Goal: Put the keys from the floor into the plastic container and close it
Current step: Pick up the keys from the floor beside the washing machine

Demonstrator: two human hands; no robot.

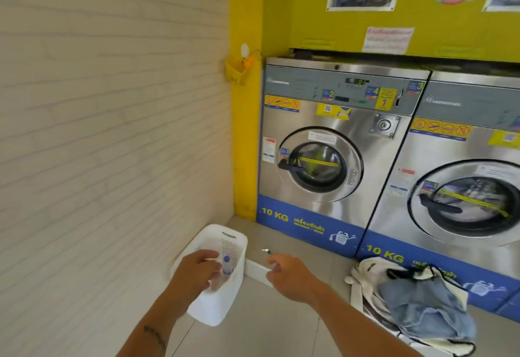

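A small silver key (265, 250) sticks out just past the curled fingertips of my right hand (289, 276), which seems to pinch the keys above the floor. A white plastic basket (216, 308) stands on the floor by the wall. My left hand (197, 270) reaches into it, fingers curled near a bottle with a blue cap (226, 261) and something clear below the palm. Whether the left hand grips anything is hidden. A flat white piece (257, 270) lies on the floor between the basket and my right hand.
Two steel 10 KG washing machines (332, 159) stand in front and to the right. A white bag with blue denim clothes (416, 300) lies on the floor at the right. A white brick wall (112, 131) closes the left side.
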